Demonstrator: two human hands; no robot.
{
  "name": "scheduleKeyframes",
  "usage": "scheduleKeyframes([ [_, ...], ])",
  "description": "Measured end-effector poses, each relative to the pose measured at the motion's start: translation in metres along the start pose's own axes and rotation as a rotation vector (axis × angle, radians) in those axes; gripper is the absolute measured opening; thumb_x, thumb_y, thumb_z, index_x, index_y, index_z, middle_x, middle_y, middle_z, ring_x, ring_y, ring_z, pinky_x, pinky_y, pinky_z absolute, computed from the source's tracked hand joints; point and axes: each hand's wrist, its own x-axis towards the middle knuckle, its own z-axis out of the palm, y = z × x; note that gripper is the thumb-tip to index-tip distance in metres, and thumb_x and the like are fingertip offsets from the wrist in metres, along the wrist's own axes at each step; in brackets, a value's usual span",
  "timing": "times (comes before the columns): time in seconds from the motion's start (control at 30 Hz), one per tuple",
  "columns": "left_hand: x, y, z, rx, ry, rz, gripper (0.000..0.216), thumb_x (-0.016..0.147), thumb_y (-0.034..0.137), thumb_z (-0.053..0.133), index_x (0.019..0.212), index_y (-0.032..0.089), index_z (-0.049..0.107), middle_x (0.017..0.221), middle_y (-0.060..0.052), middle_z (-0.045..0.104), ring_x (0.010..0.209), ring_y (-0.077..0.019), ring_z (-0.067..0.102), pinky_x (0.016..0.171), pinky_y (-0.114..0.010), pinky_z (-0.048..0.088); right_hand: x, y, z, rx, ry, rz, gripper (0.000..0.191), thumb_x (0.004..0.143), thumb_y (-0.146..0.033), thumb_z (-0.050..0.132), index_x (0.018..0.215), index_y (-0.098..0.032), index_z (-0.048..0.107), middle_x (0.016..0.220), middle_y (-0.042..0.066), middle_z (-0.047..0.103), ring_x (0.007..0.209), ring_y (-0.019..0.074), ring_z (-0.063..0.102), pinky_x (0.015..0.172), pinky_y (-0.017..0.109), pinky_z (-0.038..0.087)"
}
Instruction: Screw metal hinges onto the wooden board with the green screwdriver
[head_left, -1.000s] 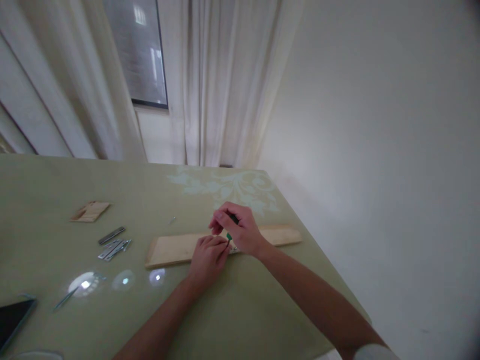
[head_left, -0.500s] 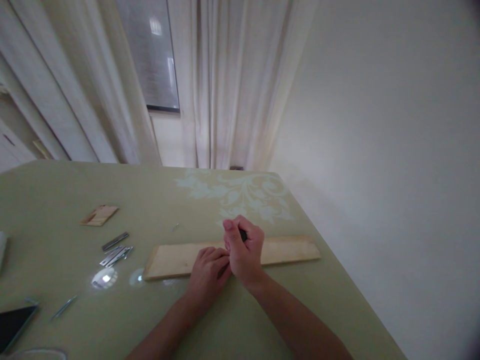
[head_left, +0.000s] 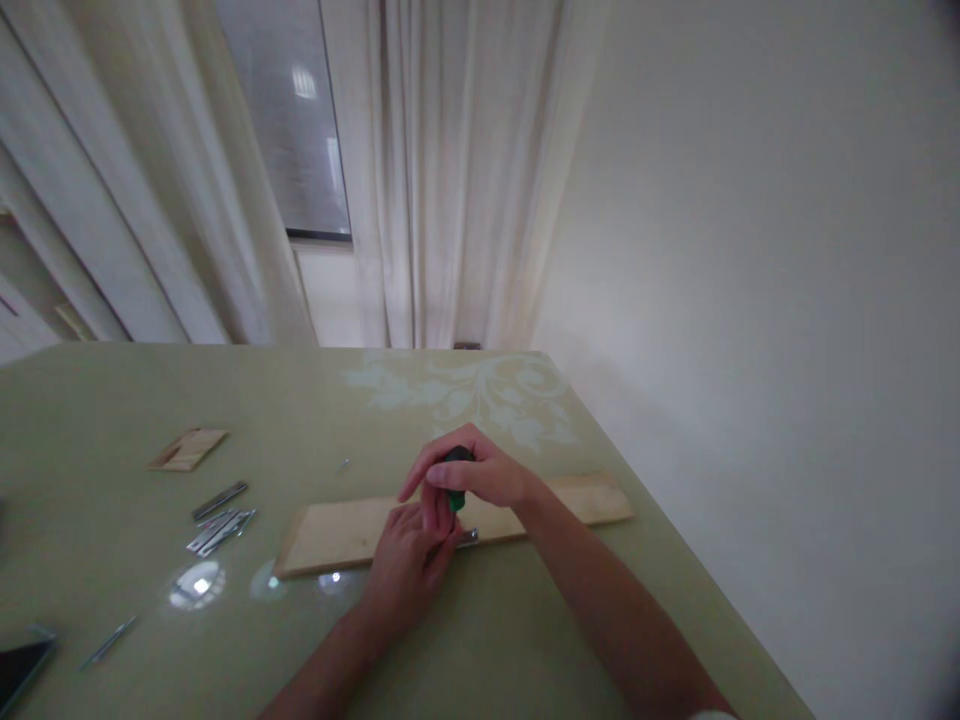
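The scene is dim and softly lit, with muted contrast. Light from above leaves three round glare spots [head_left: 198, 586] on the glossy tabletop [head_left: 517, 630] at lower left, the leftmost largest. Pale reflections mark the grey window pane [head_left: 289, 150], upper left. The wall [head_left: 750, 300] darkens toward the right edge. Wide-angle distortion slants the left curtain [head_left: 157, 180]; fingers [head_left: 435, 508] at centre look slightly soft.
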Motion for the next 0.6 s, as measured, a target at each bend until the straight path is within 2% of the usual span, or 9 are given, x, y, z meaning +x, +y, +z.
scheduleKeyframes([
  [0.07,-0.001,-0.002,0.002,-0.015,0.002,0.002,0.029,0.104,0.03,0.054,0.087,0.024,0.077,0.094,-0.006,0.077,0.091,-0.0236,0.069,0.087,-0.041,0.051,0.006,0.01,0.01,-0.061,0.236,-0.051,0.047,0.095,-0.057,0.059,0.076,-0.015,0.068,0.05,-0.005,0.052,0.039,0.0075,0.041,0.041,0.02,0.031],
  [0.13,-0.003,-0.005,0.006,-0.014,0.016,0.01,0.026,0.102,0.027,0.056,0.088,0.025,0.078,0.093,-0.006,0.078,0.092,-0.0247,0.069,0.086,-0.042,0.052,0.009,0.022,0.027,-0.171,0.486,-0.128,0.051,0.094,-0.058,0.061,0.062,-0.018,0.058,0.047,-0.006,0.046,0.042,0.0073,0.038,0.044,0.021,0.032],
  [0.23,-0.007,-0.01,0.01,0.006,0.05,0.032,0.025,0.096,0.021,0.055,0.091,0.025,0.079,0.096,-0.008,0.079,0.093,-0.0266,0.071,0.086,-0.044,0.055,0.007,0.036,0.054,-0.344,0.837,-0.233,0.05,0.095,-0.053,0.063,0.06,-0.02,0.052,0.05,-0.005,0.045,0.048,0.0084,0.04,0.049,0.023,0.033],
  [0.3,-0.008,-0.012,0.012,0.01,0.051,0.042,0.028,0.093,0.018,0.053,0.097,0.025,0.08,0.1,-0.008,0.08,0.095,-0.0265,0.071,0.087,-0.044,0.056,0.003,0.039,0.065,-0.4,0.953,-0.284,0.045,0.095,-0.049,0.064,0.063,-0.02,0.054,0.052,-0.005,0.045,0.049,0.0086,0.039,0.051,0.023,0.034],
  [0.37,-0.008,-0.012,0.011,0.007,0.039,0.033,0.032,0.091,0.016,0.052,0.103,0.025,0.08,0.104,-0.008,0.08,0.099,-0.0269,0.071,0.089,-0.044,0.055,-0.001,0.038,0.069,-0.41,0.932,-0.311,0.039,0.093,-0.043,0.068,0.064,-0.019,0.057,0.054,-0.005,0.046,0.051,0.0084,0.04,0.052,0.023,0.035],
  [0.43,-0.006,-0.011,0.009,0.005,0.032,0.021,0.03,0.092,0.018,0.053,0.1,0.024,0.081,0.104,-0.008,0.081,0.099,-0.0284,0.071,0.087,-0.044,0.055,-0.002,0.031,0.063,-0.361,0.795,-0.277,0.033,0.089,-0.04,0.073,0.066,-0.019,0.061,0.057,-0.005,0.05,0.053,0.0085,0.043,0.054,0.022,0.037],
  [0.5,-0.003,-0.008,0.005,0.005,0.021,0.001,0.027,0.096,0.023,0.054,0.091,0.024,0.08,0.097,-0.008,0.081,0.094,-0.0287,0.071,0.084,-0.044,0.054,0.001,0.02,0.048,-0.259,0.572,-0.189,0.027,0.085,-0.039,0.077,0.071,-0.018,0.066,0.062,-0.004,0.057,0.058,0.0094,0.05,0.057,0.021,0.041],
  [0.6,0.001,-0.003,-0.001,-0.02,-0.016,-0.017,0.034,0.103,0.031,0.051,0.085,0.024,0.079,0.092,-0.006,0.079,0.092,-0.0266,0.07,0.087,-0.043,0.051,0.011,0.0,0.018,-0.093,0.126,-0.06,0.027,0.081,-0.043,0.08,0.085,-0.017,0.072,0.078,0.001,0.069,0.071,0.0128,0.064,0.068,0.023,0.052],
])
